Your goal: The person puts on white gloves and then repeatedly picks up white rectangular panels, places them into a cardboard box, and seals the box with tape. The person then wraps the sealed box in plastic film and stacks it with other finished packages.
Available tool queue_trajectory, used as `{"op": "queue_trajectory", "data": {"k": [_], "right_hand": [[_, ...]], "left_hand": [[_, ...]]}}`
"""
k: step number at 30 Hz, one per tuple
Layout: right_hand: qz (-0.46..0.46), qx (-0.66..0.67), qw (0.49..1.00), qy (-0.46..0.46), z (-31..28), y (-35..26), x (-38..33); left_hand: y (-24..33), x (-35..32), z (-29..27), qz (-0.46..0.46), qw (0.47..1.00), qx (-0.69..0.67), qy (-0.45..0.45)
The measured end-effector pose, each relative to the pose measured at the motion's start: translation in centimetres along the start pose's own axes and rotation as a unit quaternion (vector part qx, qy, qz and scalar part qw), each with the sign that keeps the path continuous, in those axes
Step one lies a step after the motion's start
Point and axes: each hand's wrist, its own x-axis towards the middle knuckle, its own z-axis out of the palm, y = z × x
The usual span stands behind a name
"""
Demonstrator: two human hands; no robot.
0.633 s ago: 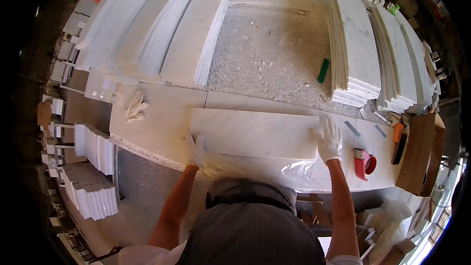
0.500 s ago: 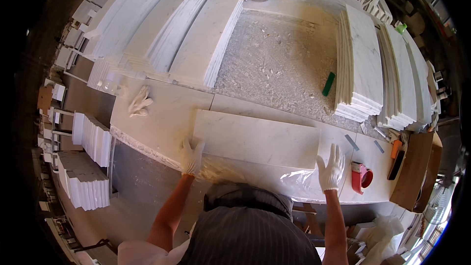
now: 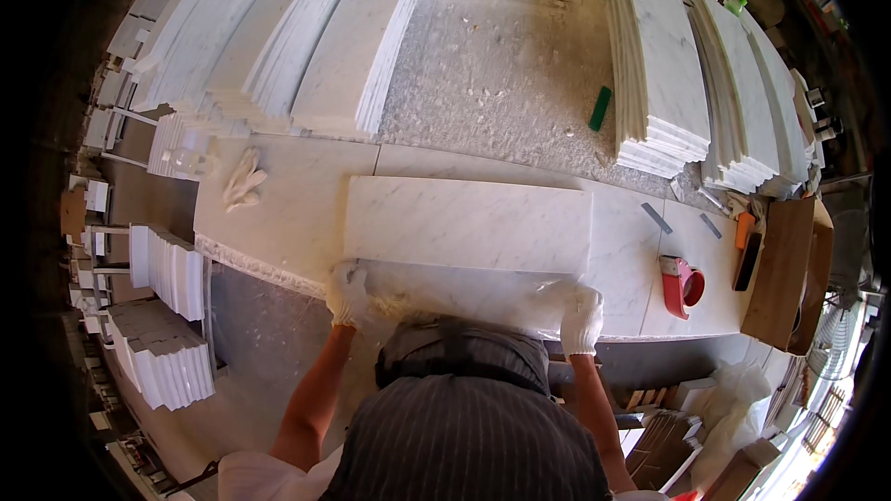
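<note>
A white marble slab [image 3: 469, 224] lies flat on the bench in front of me. Clear plastic film [image 3: 455, 286] stretches along the slab's near edge, between my two hands. My left hand [image 3: 347, 293], in a white knit glove, is closed on the film near the slab's near left corner. At the near right corner my right hand [image 3: 582, 317], gloved likewise, has its fingers curled round the film's other end. The fingertips of both hands are partly hidden. To the right of my right hand stands a red tape dispenser [image 3: 682, 286].
Marble slab stacks stand at the back left [image 3: 357, 51] and back right [image 3: 661, 65], with a dusty, chip-strewn surface [image 3: 501, 74] between them. A loose glove [image 3: 244, 181] lies at left. At right are metal strips, an orange-handled tool [image 3: 744, 228] and a cardboard box [image 3: 781, 269].
My right hand has gone from spread fingers beside the slab to gripping the film, moving nearer and left. My left hand has closed on the film. The whole view has shifted slightly.
</note>
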Motion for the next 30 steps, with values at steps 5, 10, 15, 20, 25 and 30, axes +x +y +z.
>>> {"op": "queue_trajectory", "data": {"k": [5, 10, 15, 20, 25, 30], "right_hand": [[0.264, 0.204, 0.942, -0.025, -0.4, -1.4, -0.1], [0.101, 0.054, 0.993, -0.033, -0.7, -3.5, -0.5], [0.162, 0.012, 0.984, -0.072, -0.8, -4.0, -0.1], [0.221, 0.083, 0.962, -0.135, -1.6, -3.3, 1.2], [-0.035, -0.004, 0.999, -0.003, -0.5, 1.3, 0.5], [0.358, 0.433, 0.815, -0.147, -1.8, -4.2, 0.2]], "left_hand": [[-1.1, 1.0, -1.0, -0.163, 0.921, -0.334, -0.116], [1.0, -1.1, -1.0, -0.067, 0.991, -0.112, -0.036], [0.2, -0.8, -0.4, -0.025, 0.998, -0.014, -0.053], [-2.3, 1.4, -2.5, -0.08, 0.979, -0.141, -0.127], [-0.9, 1.4, -2.7, -0.186, 0.855, -0.449, -0.181], [1.1, 0.3, -3.8, -0.232, 0.742, -0.538, -0.326]]}}
